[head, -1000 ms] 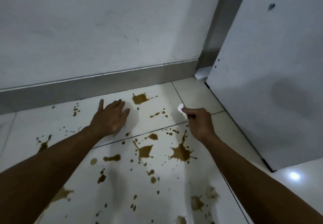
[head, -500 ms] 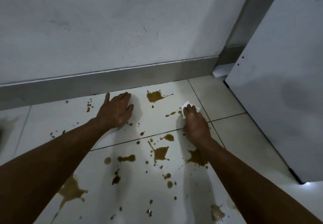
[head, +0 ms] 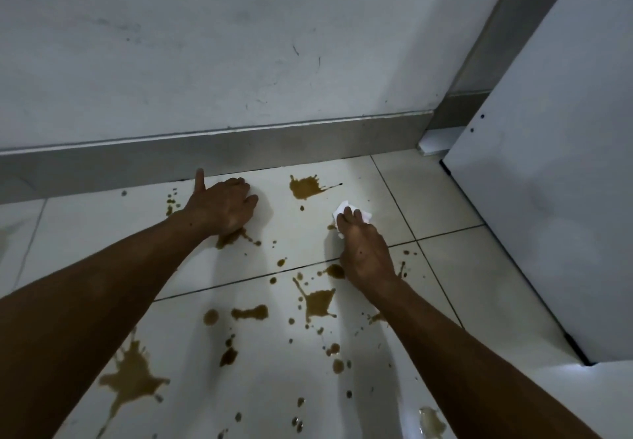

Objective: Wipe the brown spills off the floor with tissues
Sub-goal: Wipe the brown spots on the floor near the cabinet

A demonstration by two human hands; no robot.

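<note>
Brown liquid spills [head: 317,303] lie scattered over the glossy white tiled floor [head: 455,267], from the grey skirting board [head: 308,145] at the foot of the pale scuffed wall [head: 239,44] down to the near edge of the view; a flat white panel [head: 548,181] stands to the right. Largest is the splash at lower left [head: 132,383], then the star-shaped splash mid-floor and the blot near the skirting [head: 303,187]; droplets fill the gaps. The left hand [head: 222,210] rests palm-down on the tile with fingers relaxed, grasping nothing, its heel apparently touching a small smear [head: 233,237]. The right hand [head: 363,250] presses a small crumpled white tissue [head: 346,210] flat against the floor under its fingertips, just right of the blot near the skirting; whether the thumb also pinches the wad cannot be told. Step in hand, as judged: wiping the small spots beside the tissue. Almost all spills remain. To do it well, keep the pressure even, draw each spill inward rather than outward, and turn or replace the tissue once soaked (a small wad should saturate quickly). Move the bracing hand off wet tile to avoid slipping or smearing. No brands, labels or readable writing are visible.
</note>
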